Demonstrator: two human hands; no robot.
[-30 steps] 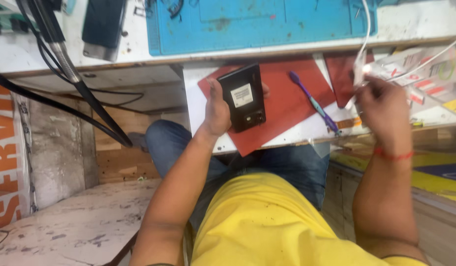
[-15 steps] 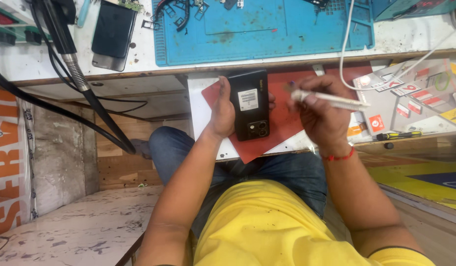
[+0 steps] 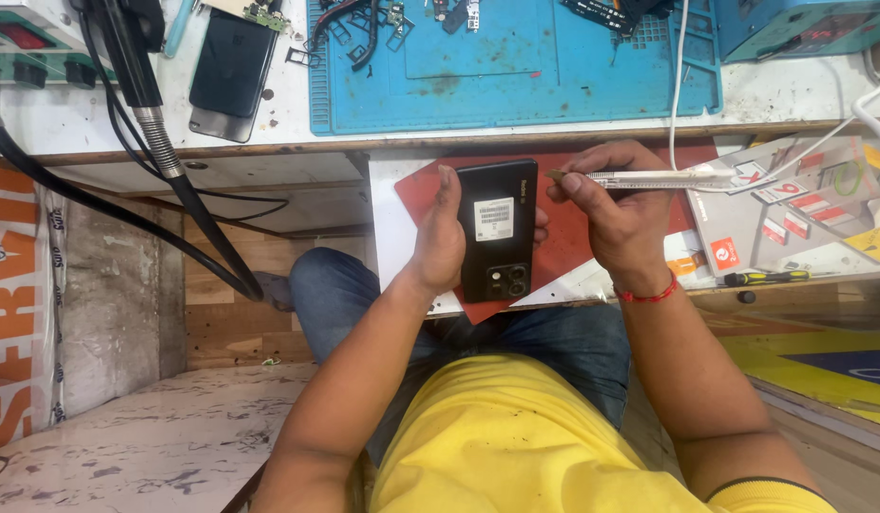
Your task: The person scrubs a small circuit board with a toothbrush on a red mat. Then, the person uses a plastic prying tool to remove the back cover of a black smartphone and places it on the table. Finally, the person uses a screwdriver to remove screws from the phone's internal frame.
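My left hand point(image 3: 442, 239) grips a black phone point(image 3: 497, 228), back side up, with a white sticker in the middle and camera lenses at its near end. It hovers over a red mat point(image 3: 564, 252) on a pull-out white shelf point(image 3: 388, 223). My right hand point(image 3: 619, 204) pinches a thin white pen-like tool point(image 3: 649, 178), held level. The tool's tip points left toward the phone's far right corner, a short gap away.
Beyond the shelf lies a blue work mat point(image 3: 516, 66) with small parts. Another dark phone point(image 3: 231, 71) rests at the far left of the bench, beside black hoses point(image 3: 164, 152). Small packets and cards point(image 3: 801, 204) and a screwdriver point(image 3: 768, 277) lie to the right.
My right hand picked up the white tool from the right side and brought it left to the phone. The left hand kept hold of the phone, raising it slightly.
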